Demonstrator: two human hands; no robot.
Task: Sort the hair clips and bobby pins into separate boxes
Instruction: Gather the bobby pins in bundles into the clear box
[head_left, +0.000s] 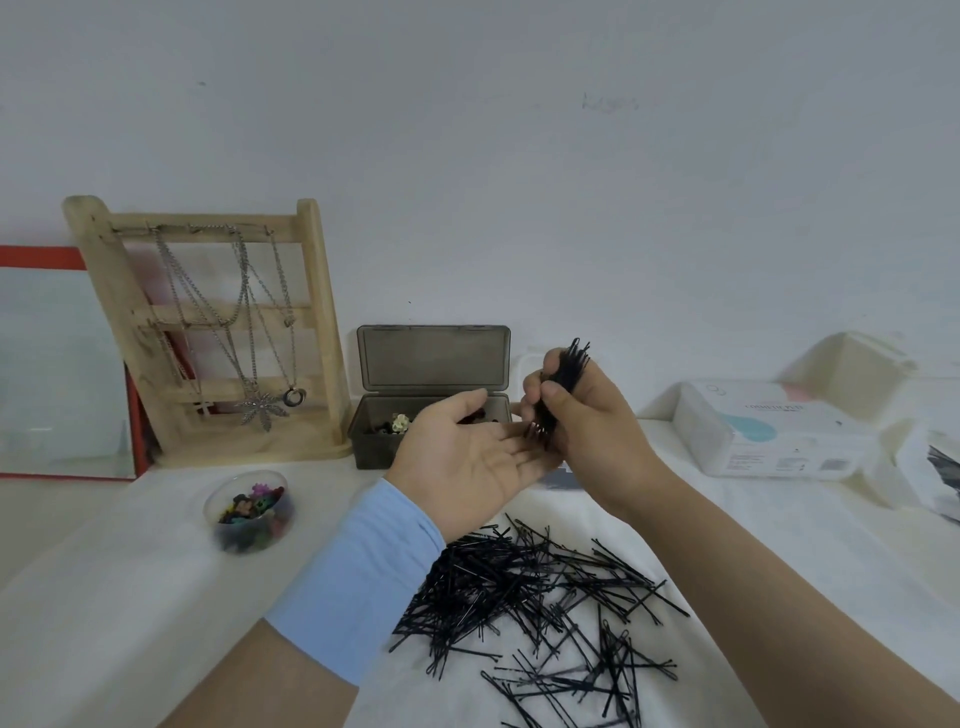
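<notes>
One tight bundle of black bobby pins (563, 387) stands upright in the right hand (589, 434), whose fingers and thumb curl closely around it; its lower tips touch the straight fingers of the left hand (465, 460), which is wide open, palm up, gripping nothing. The loose pile of bobby pins (540, 587) lies on the white cloth (156, 597) at 6 o'clock from the hands, the open grey box (374, 451) at 11 o'clock.
</notes>
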